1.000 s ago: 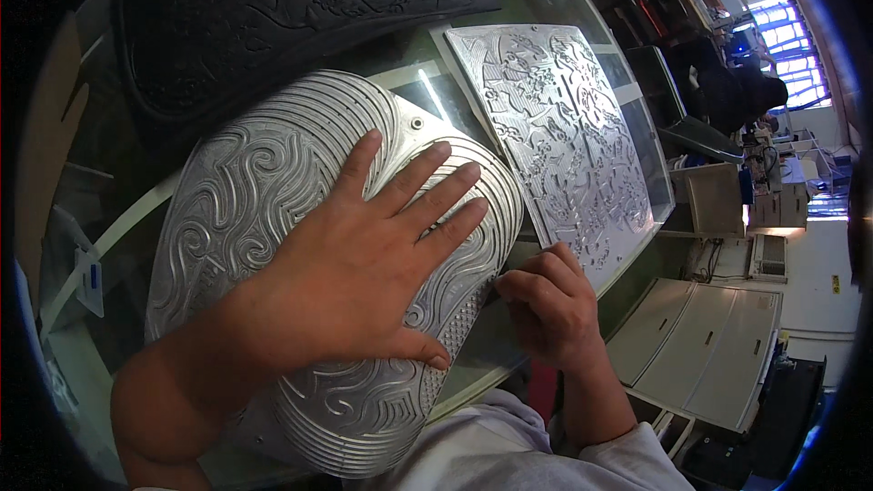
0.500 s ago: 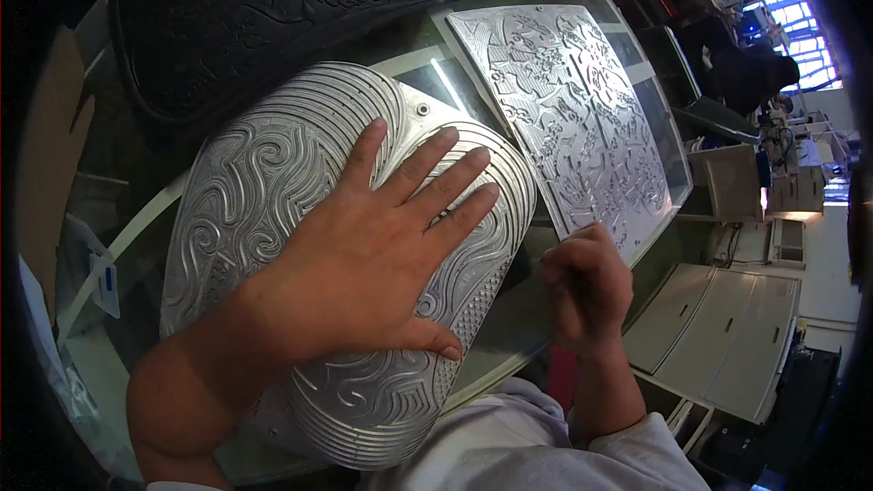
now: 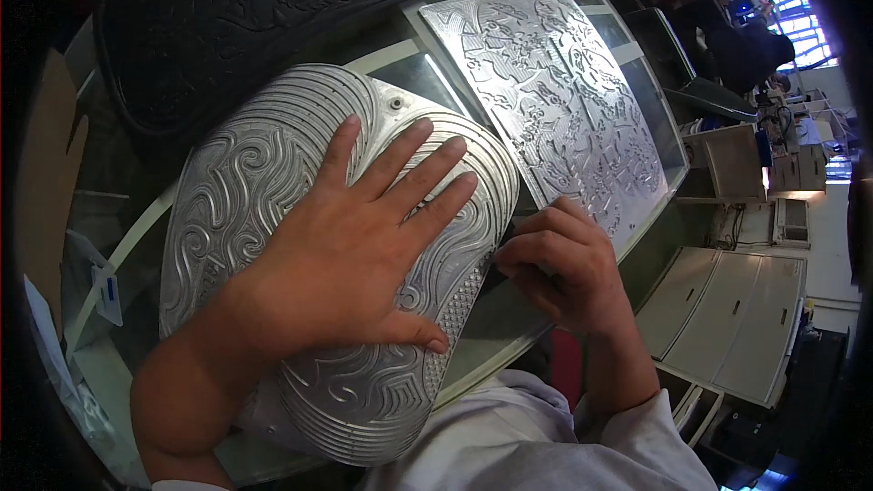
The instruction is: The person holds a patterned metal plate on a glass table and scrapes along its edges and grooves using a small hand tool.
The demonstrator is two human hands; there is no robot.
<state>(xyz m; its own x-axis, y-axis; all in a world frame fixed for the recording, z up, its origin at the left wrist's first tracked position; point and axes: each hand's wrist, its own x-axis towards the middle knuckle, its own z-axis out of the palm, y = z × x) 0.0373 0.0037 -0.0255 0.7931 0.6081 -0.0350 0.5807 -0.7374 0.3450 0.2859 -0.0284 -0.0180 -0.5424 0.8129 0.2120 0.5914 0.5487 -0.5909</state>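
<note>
A silver metal plate (image 3: pixel 241 168) with raised swirls and curved ridges lies in front of me, its surface shiny. My left hand (image 3: pixel 350 250) rests flat on its middle, fingers spread, hiding part of the pattern. Close to the plate's right edge is my right hand (image 3: pixel 573 264), its fingers curled and pressed together. Whatever those fingers hold, if anything, is hidden. Beyond them, up and to the right, a second silver plate (image 3: pixel 564 95) with a raised figured pattern lies on the glass tabletop (image 3: pixel 496 350).
At the far left lies a large black embossed sheet (image 3: pixel 264 18). Cardboard (image 3: pixel 50 173) and a clear plastic piece with a blue mark (image 3: pixel 107 291) are along the left side. Light cabinets (image 3: pixel 718 318) stand past the table's right edge.
My right hand has moved left and slightly up, closer to the swirled plate's edge. My left hand stays flat on that plate. The whole view has shifted slightly.
</note>
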